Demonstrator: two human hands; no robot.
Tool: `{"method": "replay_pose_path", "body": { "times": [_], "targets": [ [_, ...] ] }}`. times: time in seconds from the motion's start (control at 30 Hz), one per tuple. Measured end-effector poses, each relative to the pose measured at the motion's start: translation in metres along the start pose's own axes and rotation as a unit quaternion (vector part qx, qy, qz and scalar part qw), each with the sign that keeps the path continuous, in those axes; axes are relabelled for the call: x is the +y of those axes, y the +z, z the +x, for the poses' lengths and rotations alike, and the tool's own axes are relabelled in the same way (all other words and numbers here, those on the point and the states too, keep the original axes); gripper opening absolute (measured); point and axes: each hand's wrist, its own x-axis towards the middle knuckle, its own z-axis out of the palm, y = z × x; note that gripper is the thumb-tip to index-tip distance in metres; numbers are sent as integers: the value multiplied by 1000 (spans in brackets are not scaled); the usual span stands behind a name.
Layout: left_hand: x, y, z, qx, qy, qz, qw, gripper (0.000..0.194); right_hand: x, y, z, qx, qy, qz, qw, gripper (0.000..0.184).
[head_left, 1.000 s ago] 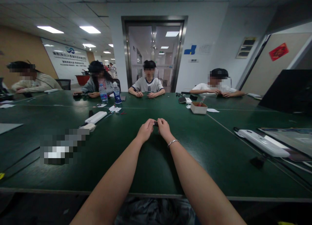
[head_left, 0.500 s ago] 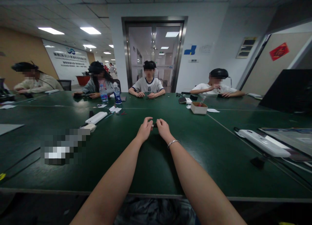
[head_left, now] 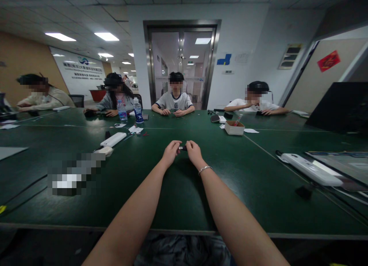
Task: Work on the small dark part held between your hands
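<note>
At twelve o'clock, just ahead, the left hand (head_left: 171,152) pinches the silvery end of a small dark item (head_left: 182,148), and the right hand (head_left: 194,152) grasps its dark end; the item is level between them, above the green table (head_left: 184,197); a bracelet (head_left: 205,168) rings the right wrist. The left fingers, partly lifted half a second ago, have folded in again, and more of the metal end shows; this looks like a firmer two-handed hold, though the fingers block much of the item, so I cannot tell whether it is one piece or two.

Toward two o'clock lies a long white device (head_left: 313,170), beside a flat panel (head_left: 342,166); at ten o'clock a blurred-out object (head_left: 77,174) leads up to a white bar (head_left: 113,139); farther on, paper scraps (head_left: 135,129) and a blue-labelled bottle (head_left: 138,111) are at eleven, an open box (head_left: 234,128) at one; beyond, a person (head_left: 176,101) sits at twelve, before a glass door (head_left: 165,58).
</note>
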Motion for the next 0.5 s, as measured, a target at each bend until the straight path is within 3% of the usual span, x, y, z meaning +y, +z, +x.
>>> {"method": "replay_pose_path", "body": {
  "times": [0.5],
  "targets": [
    [0,0,2,3,-84,-41,996,26,0,0,-1,-14,0,-50,999,31]
  ]
}}
